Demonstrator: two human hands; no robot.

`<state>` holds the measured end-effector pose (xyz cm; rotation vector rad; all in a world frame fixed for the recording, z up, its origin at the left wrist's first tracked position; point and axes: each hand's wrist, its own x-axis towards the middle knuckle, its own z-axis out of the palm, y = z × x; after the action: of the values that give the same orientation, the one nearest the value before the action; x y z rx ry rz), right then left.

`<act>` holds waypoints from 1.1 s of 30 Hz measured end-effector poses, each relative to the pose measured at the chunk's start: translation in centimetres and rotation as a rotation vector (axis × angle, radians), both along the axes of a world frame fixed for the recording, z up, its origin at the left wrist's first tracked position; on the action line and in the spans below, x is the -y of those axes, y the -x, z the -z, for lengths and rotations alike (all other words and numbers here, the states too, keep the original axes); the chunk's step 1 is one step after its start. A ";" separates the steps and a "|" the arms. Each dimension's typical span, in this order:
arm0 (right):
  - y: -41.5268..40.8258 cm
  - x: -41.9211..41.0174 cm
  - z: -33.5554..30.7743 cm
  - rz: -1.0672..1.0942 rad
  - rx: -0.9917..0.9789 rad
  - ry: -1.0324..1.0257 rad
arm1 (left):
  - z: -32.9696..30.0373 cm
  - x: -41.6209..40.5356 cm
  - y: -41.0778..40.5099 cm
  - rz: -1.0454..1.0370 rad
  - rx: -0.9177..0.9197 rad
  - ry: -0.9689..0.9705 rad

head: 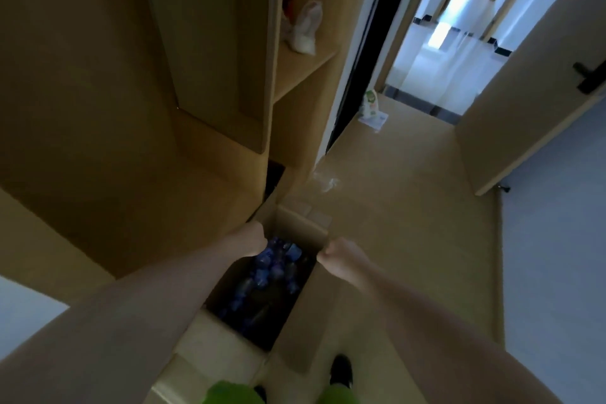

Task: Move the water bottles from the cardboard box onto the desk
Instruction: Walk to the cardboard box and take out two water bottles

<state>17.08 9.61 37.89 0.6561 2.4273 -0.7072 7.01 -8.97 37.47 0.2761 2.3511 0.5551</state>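
An open cardboard box stands on the floor right below me, against a wooden cabinet. Several water bottles with blue caps lie packed inside it, dim in the shadow. My left hand grips the box's left wall at its top edge. My right hand grips the right wall's top edge, fingers curled over it. Both arms reach down from the bottom of the view. No desk is in view.
A tall wooden cabinet with an open shelf holding a white bag rises on the left. A door stands open on the right, a bright corridor beyond it. A small carton sits on the floor by the doorway. My shoe is below the box.
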 end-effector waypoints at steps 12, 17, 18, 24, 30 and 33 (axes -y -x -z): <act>14.5 -5.4 12.6 -0.349 0.266 0.097 | 11.2 -0.3 4.0 -0.560 0.298 0.089; 17.8 -7.5 17.9 -0.470 0.374 0.116 | 16.6 -4.6 4.1 -0.834 0.331 0.056; 18.4 -7.6 18.9 -0.452 0.413 0.133 | 17.7 -5.5 4.0 -0.868 0.359 0.045; 22.6 -6.3 29.3 0.134 0.522 0.431 | 27.3 -7.6 4.0 -1.118 0.400 -0.059; 24.5 -5.2 43.7 0.299 0.524 0.540 | 40.6 -8.3 3.5 -1.474 0.361 -0.271; 24.3 -5.4 50.1 0.363 0.547 0.613 | 46.7 -8.1 3.0 -1.541 0.399 -0.298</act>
<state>-7.17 14.97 -12.25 0.8888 1.4969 -1.1685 4.05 -0.86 -9.21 -1.4864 1.6651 1.4420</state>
